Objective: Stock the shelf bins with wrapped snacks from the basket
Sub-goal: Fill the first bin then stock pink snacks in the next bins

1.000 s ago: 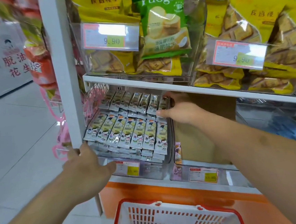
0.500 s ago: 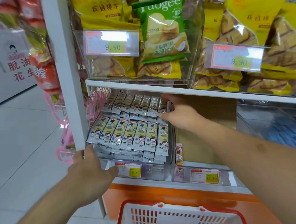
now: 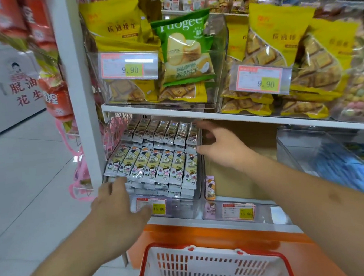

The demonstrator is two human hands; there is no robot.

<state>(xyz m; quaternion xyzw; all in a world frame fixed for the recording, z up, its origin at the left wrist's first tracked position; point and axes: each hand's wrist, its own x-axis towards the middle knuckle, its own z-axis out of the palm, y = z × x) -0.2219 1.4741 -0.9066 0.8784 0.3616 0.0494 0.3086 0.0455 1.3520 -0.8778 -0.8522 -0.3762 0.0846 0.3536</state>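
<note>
Red-rimmed and white-walled, the basket [image 3: 208, 266] sits nearest to me, low at the bottom of my view; what I can see of its inside shows no snacks, though its floor is partly cut off.

Just past it, my left hand [image 3: 119, 208] is at the front left corner of the clear bin [image 3: 183, 211], fingers loosely spread over the price tag [image 3: 152, 206] and the front edge of the stacked bars. It holds nothing that I can see; whether the fingertips press the bin wall or only touch it, I cannot tell.

The snack bars [image 3: 155, 167] lie in the bin in two rows, front and back, each bar's long axis running away from me toward the shelf's rear, packed side by side.

Farther in, my right hand [image 3: 219, 145] is at the bin's right side, fingers relaxed and open, thumb near the rightmost front bar, gripping nothing. It is the nearer hand to the back row [image 3: 164, 129].

I judge the bin is about full, so the coming move is squaring the rows: the bars lie to the left of my right fingers, so a push would go leftward, against their long sides.

Beside the bin, further right, stands a brown box [image 3: 231, 177].
</note>
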